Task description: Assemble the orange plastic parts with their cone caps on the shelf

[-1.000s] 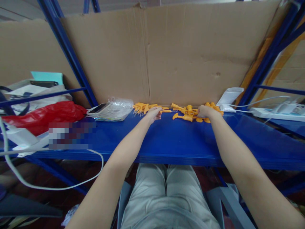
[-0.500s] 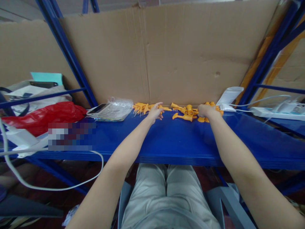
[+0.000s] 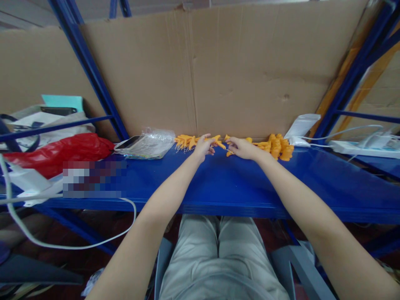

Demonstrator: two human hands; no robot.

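Observation:
Small orange plastic parts lie in a row at the back of the blue shelf [image 3: 218,187], against the cardboard wall. My left hand [image 3: 203,146] pinches one orange part [image 3: 219,144] beside the left orange pile [image 3: 185,141]. My right hand [image 3: 243,148] has come in close to it, fingers curled round something small and orange that I cannot make out clearly. A heap of orange parts [image 3: 278,146] sits just right of my right wrist. The two hands almost touch at the middle of the row.
A clear plastic bag [image 3: 149,142] with a phone beside it lies left of the parts. Further left are a red bag [image 3: 59,152] and a white cable [image 3: 71,243]. A white pouch [image 3: 301,125] and a power strip [image 3: 359,146] sit on the right.
My right hand has moved left from the right heap toward my left hand. The left hand has stayed put and now pinches an orange part.

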